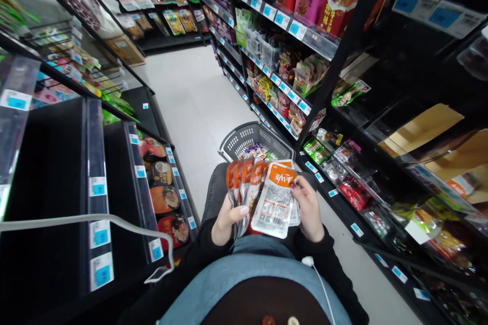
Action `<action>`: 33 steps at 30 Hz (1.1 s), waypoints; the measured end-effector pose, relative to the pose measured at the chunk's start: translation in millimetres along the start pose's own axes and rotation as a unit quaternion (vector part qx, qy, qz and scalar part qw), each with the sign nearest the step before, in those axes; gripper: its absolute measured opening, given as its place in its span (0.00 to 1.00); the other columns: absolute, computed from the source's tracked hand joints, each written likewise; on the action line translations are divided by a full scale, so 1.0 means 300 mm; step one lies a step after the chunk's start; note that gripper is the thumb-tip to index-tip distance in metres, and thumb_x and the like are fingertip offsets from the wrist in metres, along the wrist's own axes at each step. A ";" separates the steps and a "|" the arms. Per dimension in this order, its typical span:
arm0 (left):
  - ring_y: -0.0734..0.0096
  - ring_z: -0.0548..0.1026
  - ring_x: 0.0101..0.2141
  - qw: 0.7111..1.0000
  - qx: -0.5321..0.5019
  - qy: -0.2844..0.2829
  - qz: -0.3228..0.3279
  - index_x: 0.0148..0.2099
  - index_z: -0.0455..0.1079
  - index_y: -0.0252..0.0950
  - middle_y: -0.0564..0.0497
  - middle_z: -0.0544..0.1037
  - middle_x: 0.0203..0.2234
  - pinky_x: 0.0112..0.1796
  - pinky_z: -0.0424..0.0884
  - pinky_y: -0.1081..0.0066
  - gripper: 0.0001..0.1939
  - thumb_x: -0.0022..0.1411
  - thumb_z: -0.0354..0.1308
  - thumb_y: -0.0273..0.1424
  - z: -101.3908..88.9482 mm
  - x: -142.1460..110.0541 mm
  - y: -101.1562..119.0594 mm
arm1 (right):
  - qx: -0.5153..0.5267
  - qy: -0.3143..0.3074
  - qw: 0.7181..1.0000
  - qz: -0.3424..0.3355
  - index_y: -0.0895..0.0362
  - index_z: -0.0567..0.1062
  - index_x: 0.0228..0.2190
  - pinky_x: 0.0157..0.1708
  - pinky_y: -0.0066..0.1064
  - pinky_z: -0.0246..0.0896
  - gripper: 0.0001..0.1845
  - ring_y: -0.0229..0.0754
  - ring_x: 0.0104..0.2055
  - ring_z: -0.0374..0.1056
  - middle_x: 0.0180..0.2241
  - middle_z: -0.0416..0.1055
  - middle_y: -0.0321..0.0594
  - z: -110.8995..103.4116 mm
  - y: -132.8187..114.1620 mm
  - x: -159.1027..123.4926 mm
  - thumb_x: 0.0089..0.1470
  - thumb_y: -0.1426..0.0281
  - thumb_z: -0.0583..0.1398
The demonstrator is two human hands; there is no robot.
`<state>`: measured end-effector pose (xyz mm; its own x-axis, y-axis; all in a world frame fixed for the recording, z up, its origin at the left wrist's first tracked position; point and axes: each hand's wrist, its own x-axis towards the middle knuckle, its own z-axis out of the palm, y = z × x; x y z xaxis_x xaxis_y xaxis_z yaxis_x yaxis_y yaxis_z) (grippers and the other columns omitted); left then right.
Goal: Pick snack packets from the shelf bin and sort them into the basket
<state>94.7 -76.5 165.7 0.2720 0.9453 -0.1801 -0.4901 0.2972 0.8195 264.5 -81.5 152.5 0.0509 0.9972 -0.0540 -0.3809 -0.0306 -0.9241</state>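
Observation:
Both hands hold a fanned stack of orange-and-white snack packets in front of my body. My left hand grips the lower left of the stack, thumb on the front. My right hand is closed round the right edge, thumb on the top packet. Just beyond the packets a grey plastic shopping basket stands on the floor with several small purple and white packets in it.
I am in a narrow shop aisle with a pale floor. Black shelves of packaged snacks line the right side. Dark shelves with blue price tags stand on the left. A white cable crosses the lower left.

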 end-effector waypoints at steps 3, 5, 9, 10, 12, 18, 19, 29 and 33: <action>0.42 0.72 0.46 0.999 0.037 -0.007 0.004 0.50 0.69 0.33 0.43 0.78 0.38 0.45 0.70 0.52 0.32 0.41 0.63 0.39 -0.004 0.003 0.002 | -0.027 0.008 1.000 -0.012 0.57 0.67 0.34 0.31 0.26 0.61 0.12 0.41 0.30 0.65 0.31 0.67 0.37 -0.002 0.009 -0.003 0.57 0.60 0.59; 0.43 0.72 0.46 0.999 0.050 0.001 0.004 0.49 0.69 0.33 0.43 0.78 0.38 0.44 0.70 0.53 0.31 0.41 0.62 0.38 0.000 0.001 0.008 | -0.049 0.008 0.999 -0.020 0.57 0.68 0.35 0.32 0.27 0.62 0.12 0.41 0.31 0.65 0.31 0.68 0.38 -0.004 0.013 -0.004 0.58 0.60 0.58; 0.45 0.74 0.44 0.999 0.041 0.028 -0.010 0.48 0.69 0.33 0.43 0.78 0.37 0.42 0.71 0.53 0.28 0.43 0.60 0.39 0.008 -0.001 0.008 | -0.151 0.016 0.987 -0.055 0.58 0.69 0.37 0.37 0.31 0.64 0.13 0.43 0.34 0.65 0.33 0.68 0.40 0.008 0.006 -0.013 0.60 0.61 0.54; 0.46 0.74 0.44 0.998 0.039 0.038 -0.008 0.47 0.69 0.33 0.43 0.78 0.38 0.43 0.71 0.53 0.27 0.44 0.59 0.38 0.008 0.001 0.003 | -0.194 0.020 0.978 -0.071 0.58 0.70 0.36 0.37 0.31 0.63 0.13 0.44 0.34 0.65 0.33 0.68 0.40 0.016 0.001 -0.018 0.61 0.61 0.53; 0.48 0.73 0.45 0.998 0.037 0.055 0.005 0.47 0.68 0.33 0.43 0.77 0.40 0.45 0.69 0.55 0.25 0.45 0.60 0.37 0.005 0.008 -0.011 | -0.288 0.023 0.951 -0.107 0.58 0.70 0.33 0.38 0.32 0.62 0.13 0.44 0.34 0.64 0.31 0.67 0.41 0.039 -0.012 -0.030 0.62 0.63 0.51; 0.54 0.71 0.49 0.995 0.041 0.091 0.028 0.48 0.66 0.33 0.45 0.75 0.45 0.51 0.63 0.59 0.24 0.47 0.61 0.33 -0.017 0.029 -0.056 | -0.389 -0.016 0.910 -0.141 0.59 0.71 0.43 0.42 0.36 0.61 0.13 0.48 0.42 0.65 0.39 0.68 0.47 0.101 -0.030 -0.051 0.61 0.69 0.50; 0.55 0.71 0.49 0.994 0.046 0.095 0.030 0.48 0.66 0.33 0.45 0.75 0.45 0.52 0.63 0.59 0.24 0.47 0.61 0.33 -0.018 0.030 -0.058 | -0.380 -0.032 0.914 -0.137 0.59 0.69 0.46 0.43 0.36 0.62 0.15 0.49 0.44 0.65 0.41 0.67 0.47 0.105 -0.028 -0.052 0.61 0.69 0.52; 0.61 0.75 0.33 0.997 0.009 0.054 -0.062 0.41 0.71 0.36 0.50 0.77 0.28 0.40 0.70 0.64 0.22 0.40 0.64 0.32 -0.054 0.002 -0.042 | -0.384 -0.053 0.908 -0.162 0.54 0.59 0.56 0.56 0.45 0.57 0.43 0.53 0.56 0.55 0.53 0.55 0.48 0.123 0.011 -0.034 0.41 0.68 0.71; 0.65 0.72 0.22 0.989 -0.014 0.020 -0.147 0.37 0.72 0.35 0.49 0.76 0.22 0.28 0.69 0.64 0.17 0.41 0.61 0.35 -0.124 -0.036 -0.074 | -0.363 -0.085 0.916 -0.147 0.56 0.59 0.54 0.56 0.42 0.57 0.49 0.52 0.55 0.56 0.52 0.55 0.47 0.120 0.057 -0.030 0.33 0.68 0.75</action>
<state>71.8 -88.2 129.2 0.3744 0.8213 -0.4305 -0.4169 0.5638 0.7130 224.4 -88.6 150.9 -0.1148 0.9637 0.2411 0.3439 0.2663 -0.9005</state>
